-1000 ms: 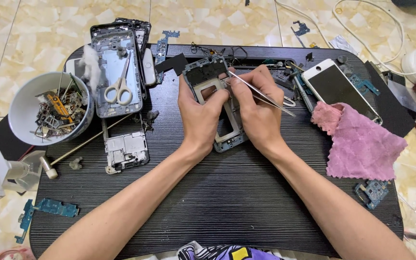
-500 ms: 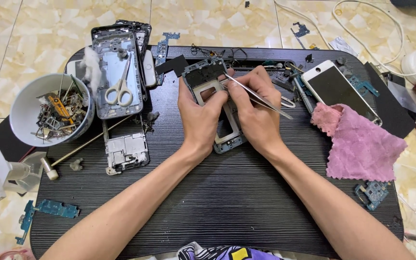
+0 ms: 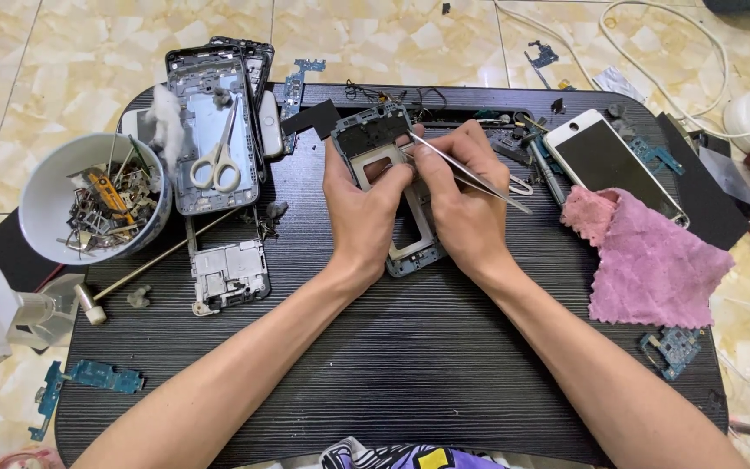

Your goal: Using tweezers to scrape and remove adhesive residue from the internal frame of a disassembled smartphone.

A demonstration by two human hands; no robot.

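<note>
On the black mat (image 3: 410, 347), right hand (image 3: 470, 204) fingers pinch tweezers (image 3: 470, 174).

Both forearms were bare to the elbow, with no sleeves, watch, rings or gloves. The left hand (image 3: 365, 213) and right hand (image 3: 466, 204) had short, plain nails. At the bottom edge showed a patterned garment (image 3: 401, 456) in purple, yellow, black and white.
</note>
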